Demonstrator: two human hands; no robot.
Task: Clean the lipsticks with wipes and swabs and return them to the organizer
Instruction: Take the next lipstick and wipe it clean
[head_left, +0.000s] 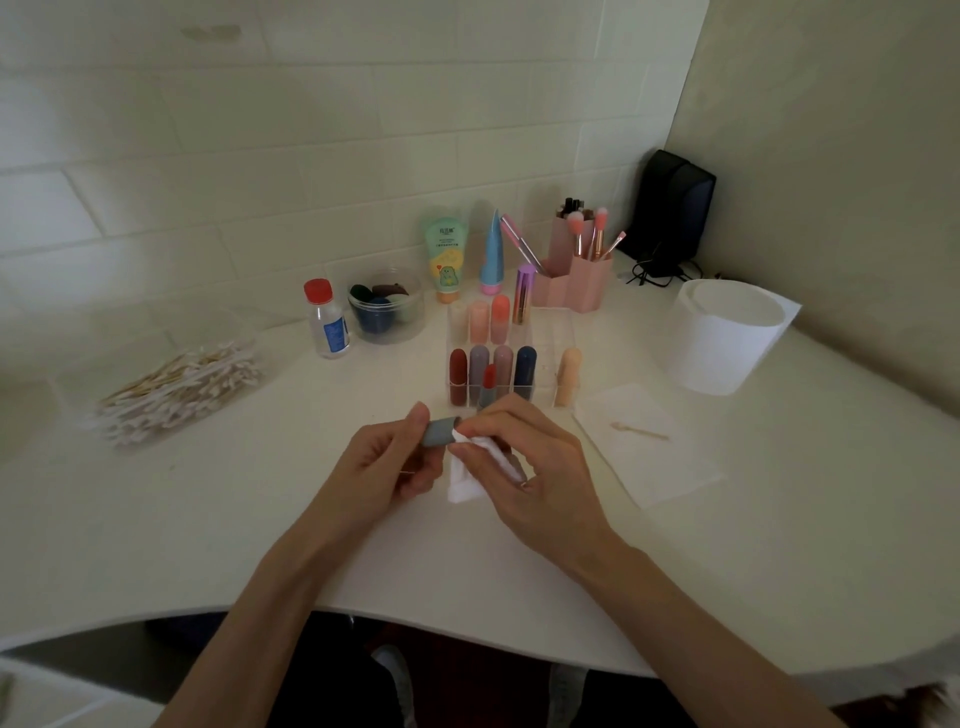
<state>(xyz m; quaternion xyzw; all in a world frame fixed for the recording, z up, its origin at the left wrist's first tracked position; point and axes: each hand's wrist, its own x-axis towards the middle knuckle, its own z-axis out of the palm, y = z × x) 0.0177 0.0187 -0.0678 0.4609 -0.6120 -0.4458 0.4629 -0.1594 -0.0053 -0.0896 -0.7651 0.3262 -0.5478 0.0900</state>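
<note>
You're gripping the grey cap in your left hand, and it's lying sideways, open end pointing right at the wipe your right hand is pinching. Hands are nearly touching, on the near side of the organizer. The cap's inside isn't showing, and your fingers are half covering the uncapped red lipstick behind.

Green tube stands beside blue tube and brush holder.

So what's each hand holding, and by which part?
The left hand grips the grey lipstick cap by its left end; the right hand pinches the white wipe by its top corner, against the cap.
</note>
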